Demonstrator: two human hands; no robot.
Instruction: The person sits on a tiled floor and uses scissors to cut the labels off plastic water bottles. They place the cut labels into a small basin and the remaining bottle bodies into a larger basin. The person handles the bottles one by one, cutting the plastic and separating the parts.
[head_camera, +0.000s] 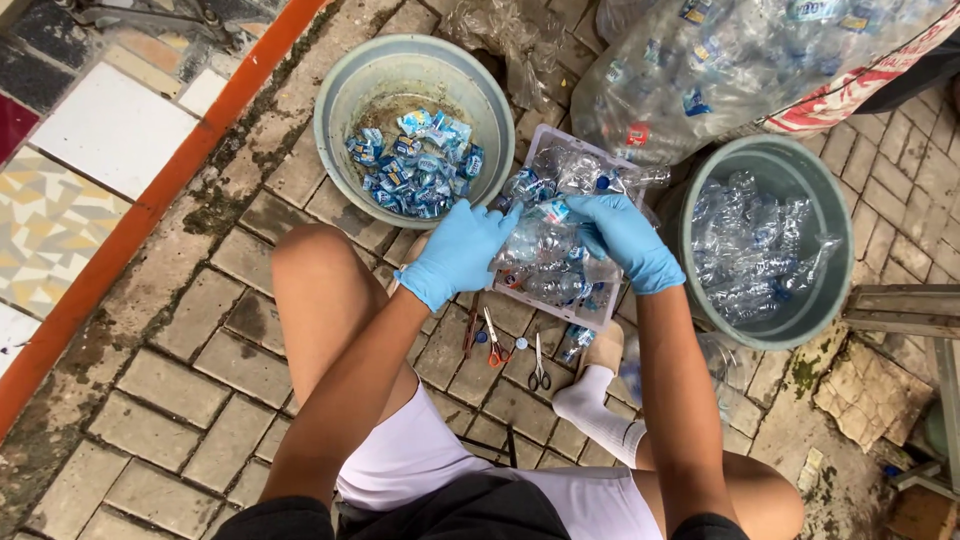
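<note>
Both my hands wear blue gloves and meet over a white plastic crate (600, 312) full of crushed clear plastic bottles. My left hand (458, 252) and my right hand (625, 236) together grip one clear bottle with a blue label (545, 222) above the crate. A grey tub at the upper left (345, 90) holds a pile of blue bottle labels (415, 165). A second grey tub at the right (830, 215) holds clear bottles without labels (755, 250).
Orange-handled scissors (495, 340) and black-handled scissors (539, 365) lie on the paving bricks by my knees. A big clear sack of bottles (720, 60) lies at the top right. An orange curb and tiles run along the left. Wooden boards sit at the far right.
</note>
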